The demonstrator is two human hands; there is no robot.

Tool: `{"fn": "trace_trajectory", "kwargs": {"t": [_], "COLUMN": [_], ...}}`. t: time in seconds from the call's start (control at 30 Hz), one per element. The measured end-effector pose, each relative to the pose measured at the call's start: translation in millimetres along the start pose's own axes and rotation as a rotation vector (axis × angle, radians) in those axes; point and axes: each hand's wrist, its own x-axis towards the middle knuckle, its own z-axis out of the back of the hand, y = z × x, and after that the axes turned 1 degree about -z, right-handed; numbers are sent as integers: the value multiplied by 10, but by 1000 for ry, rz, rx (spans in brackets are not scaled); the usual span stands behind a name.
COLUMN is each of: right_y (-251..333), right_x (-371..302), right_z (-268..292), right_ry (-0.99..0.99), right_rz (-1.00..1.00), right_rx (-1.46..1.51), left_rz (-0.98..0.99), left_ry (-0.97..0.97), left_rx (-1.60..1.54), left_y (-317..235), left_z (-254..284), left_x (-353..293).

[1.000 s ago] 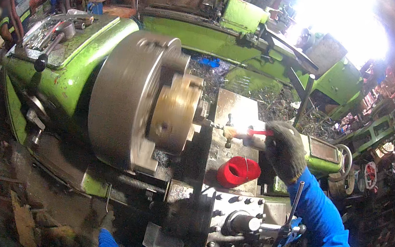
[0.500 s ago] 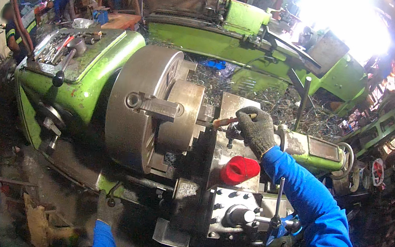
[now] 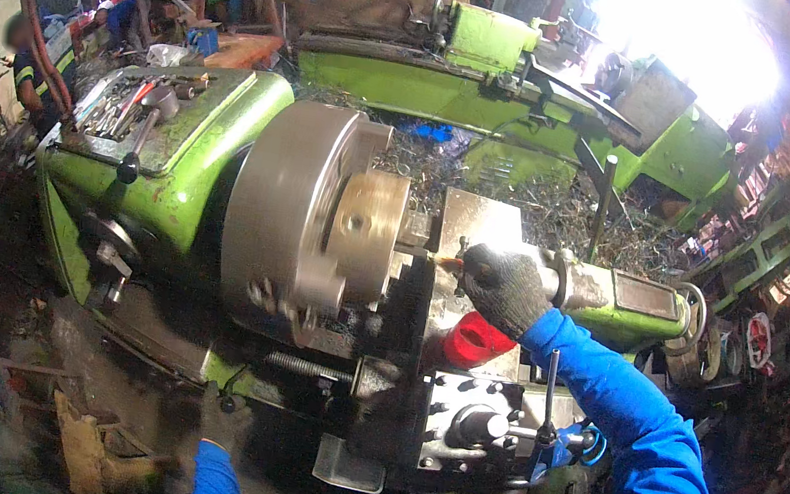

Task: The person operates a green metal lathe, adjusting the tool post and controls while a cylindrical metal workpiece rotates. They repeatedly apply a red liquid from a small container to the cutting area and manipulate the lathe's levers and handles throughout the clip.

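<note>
My right hand [image 3: 505, 291], in a dark knit glove, is closed on a small brush [image 3: 450, 266]; its brown end points left toward the metal workpiece [image 3: 367, 233]. The grip hides most of the brush. Motion blur covers the large lathe chuck [image 3: 281, 211] and the round workpiece in its jaws. Just below my right hand stands a red cup [image 3: 474, 342]. At lower left, my gloved left hand [image 3: 218, 414] is beside a short lever with a dark knob [image 3: 229, 404]; shadow hides its fingers.
The tool post [image 3: 471, 425] with an upright handle [image 3: 550, 395] is near me. To the right is the tailstock [image 3: 625, 298]. Tools lie on the green headstock [image 3: 219, 131]. Metal shavings [image 3: 563, 200] are piled behind. A person [image 3: 42, 66] is at far left.
The chuck and workpiece, sharp before, are now blurred by turning. My right hand has tilted and dropped slightly, with the brush more covered. The whole view has shifted a little.
</note>
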Motion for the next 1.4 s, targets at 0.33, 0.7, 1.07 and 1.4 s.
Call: {"fn": "trace_trajectory", "kwargs": {"t": [0.33, 0.7, 1.07, 1.4], "right_y": [35, 169, 92, -6], "right_x": [199, 419, 337, 105], "right_z": [39, 210, -32, -195], "right_ry": [-128, 5, -118, 28], "right_rz": [-236, -491, -173, 25], "right_rx": [284, 389, 249, 51], "left_rz": [303, 303, 277, 74], "left_ry": [-44, 36, -43, -105], "left_rx": [-228, -274, -335, -433], "left_y": [71, 170, -55, -202], "left_z": [239, 359, 15, -93], "left_x": [196, 315, 12, -39]}}
